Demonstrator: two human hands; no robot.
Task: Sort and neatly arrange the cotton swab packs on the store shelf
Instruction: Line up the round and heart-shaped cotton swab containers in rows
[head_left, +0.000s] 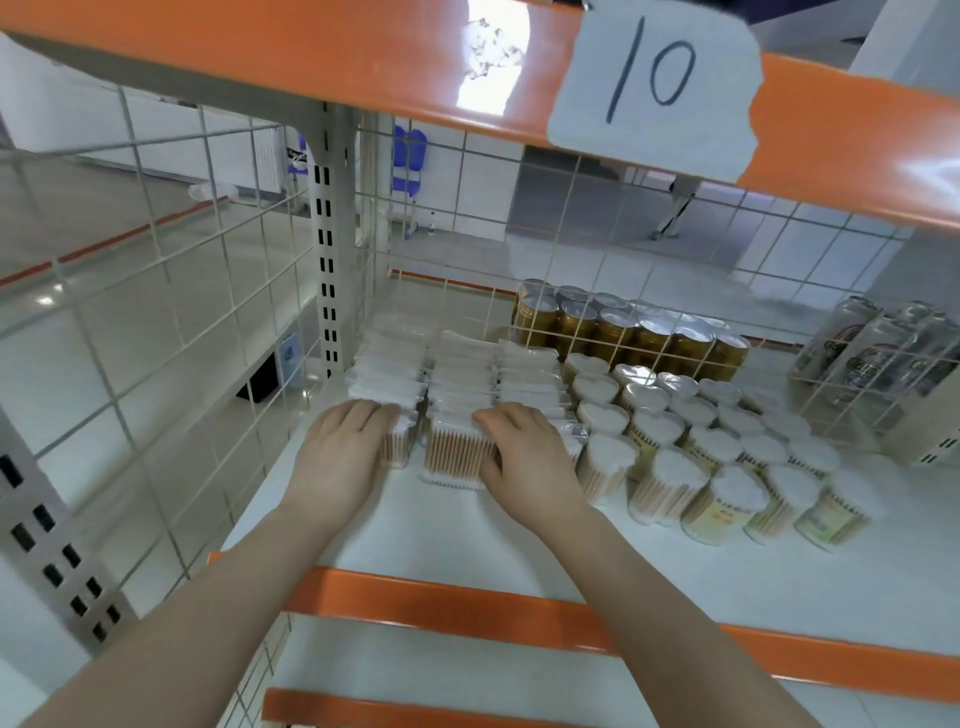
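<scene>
Wooden-stemmed cotton swab packs near the shelf left edge need even pushing; left hand and right hand press flat-fingered, gripping nothing.

Behind my shelf there's a wire mesh back panel, and through it I can see a bunch of gold cans packed together on the far side. Off to the right, more cans in clear wrap sit behind the mesh too. Taped to the orange shelf edge above me is a paper label with "10" handwritten on it. A perforated grey upright post stands at the left, and way back there's a blue chair on the tiled floor.
</scene>
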